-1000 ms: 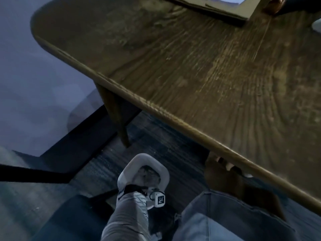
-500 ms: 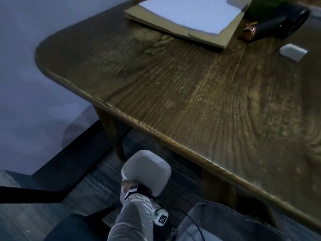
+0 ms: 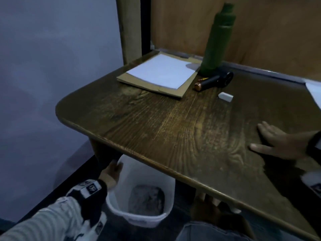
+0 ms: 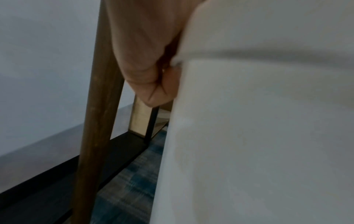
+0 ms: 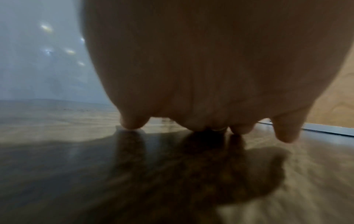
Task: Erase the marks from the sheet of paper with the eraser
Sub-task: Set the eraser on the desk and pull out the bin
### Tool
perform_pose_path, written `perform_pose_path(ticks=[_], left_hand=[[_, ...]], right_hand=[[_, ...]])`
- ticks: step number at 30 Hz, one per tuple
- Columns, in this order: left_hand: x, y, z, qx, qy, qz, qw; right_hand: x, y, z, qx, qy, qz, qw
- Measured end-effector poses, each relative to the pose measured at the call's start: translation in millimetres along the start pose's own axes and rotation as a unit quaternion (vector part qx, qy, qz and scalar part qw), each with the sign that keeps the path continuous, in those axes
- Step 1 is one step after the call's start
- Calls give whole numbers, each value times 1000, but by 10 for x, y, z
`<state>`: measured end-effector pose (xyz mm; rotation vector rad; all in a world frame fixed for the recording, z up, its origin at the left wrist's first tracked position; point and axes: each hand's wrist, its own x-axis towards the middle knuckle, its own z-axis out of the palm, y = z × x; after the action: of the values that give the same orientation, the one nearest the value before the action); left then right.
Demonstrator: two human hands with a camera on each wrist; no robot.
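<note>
A white sheet of paper (image 3: 161, 71) lies on a brown cardboard pad (image 3: 180, 92) at the far left of the wooden table (image 3: 156, 129). No marks on the sheet can be made out from here. A small white eraser (image 3: 225, 96) rests on the table to the right of the pad, with no hand near it. My right hand (image 3: 278, 143) lies flat on the table near the right edge, fingers spread (image 5: 285, 130). Below the table's front edge my left hand (image 3: 112, 169) grips the rim of a white bin (image 3: 139, 216), pinching it (image 4: 153, 84).
A tall green bottle (image 3: 217, 40) stands behind the pad, against a wooden back panel. A black and copper tube-shaped device (image 3: 214, 81) lies next to it. Another white sheet (image 3: 314, 93) shows at the right edge. A table leg (image 4: 95, 121) is just left of the bin.
The view has lifted from the floor to the tabletop. The bin, earlier held up in my left hand, now stands under the table. My right hand has come to rest on the table.
</note>
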<state>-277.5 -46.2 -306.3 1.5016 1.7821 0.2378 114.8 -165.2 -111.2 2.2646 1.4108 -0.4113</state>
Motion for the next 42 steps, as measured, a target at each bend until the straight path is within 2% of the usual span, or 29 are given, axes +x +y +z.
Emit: perform_pose_path(ticks=[1,2,3,6,10,12,14,15,17,18,20,23,25,27,29,31,33,34,35,36,38,40,42], left_hand=[[-48,15,-86,19,-18,19,999],[-91,30,-165,34,-29,45,998],[-144,58,-239,38,-39,58,997],[-314,159,-414,46,-71,71,994],[-538,323,-566,64,-117,78,988],[-662,415,-621,65,-133,81,986],[-777,502,-660,75,-148,88,982],[-824,538,-668,77,-154,93,981],[-914,593,-695,77,-159,91,980],[-956,613,-724,72,-163,84,980],[-1000,623,-787,68,-170,81,980],[-1087,644,-902,59,-186,78,978],[-1115,657,-966,53,-196,78,976],[-1149,682,-1037,52,-207,68,975],[-1184,693,-1098,50,-228,50,971],[-1233,723,-1148,53,-246,34,967],[-1267,756,-1171,56,-257,29,964],[-1281,775,-1177,63,-258,31,964],[-1292,797,-1179,75,-254,36,964],[-1298,820,-1180,95,-246,44,964],[-1309,857,-1183,145,-228,58,961],[-1321,884,-1180,169,-231,58,957],[-1326,901,-1177,168,-242,54,954]], right_hand=[[-29,-91,-23,-15,-33,11,999],[-52,-243,-82,2,-38,7,999],[-91,-327,-185,-6,-45,-20,999],[-98,-538,-335,-14,-39,-59,997],[-223,-933,-244,-50,-25,-138,989],[-381,-1103,-181,-92,-10,-209,974],[-559,-1211,-143,-133,-15,-303,943],[-641,-1246,-151,-135,-34,-349,927],[-760,-1246,-272,-70,-106,-404,906],[-760,-1232,-350,-24,-117,-405,907],[-614,-1168,-493,4,-73,-347,935],[-347,-1107,-557,-76,-31,-208,975],[-279,-1162,-468,-100,-31,-181,978],[-394,-1301,-337,-120,-13,-215,969],[-668,-1438,-180,-153,-7,-288,945],[-976,-1531,-23,-199,-9,-378,904],[-1226,-1566,44,-221,-57,-463,856],[-1302,-1561,29,-205,-85,-485,846],[-1332,-1546,-20,-163,-93,-489,852],[-1309,-1518,-98,-112,-79,-472,871],[-1120,-1440,-294,-59,-19,-393,918],[-842,-1366,-477,-87,18,-297,951],[-573,-1331,-577,-113,16,-215,970]])
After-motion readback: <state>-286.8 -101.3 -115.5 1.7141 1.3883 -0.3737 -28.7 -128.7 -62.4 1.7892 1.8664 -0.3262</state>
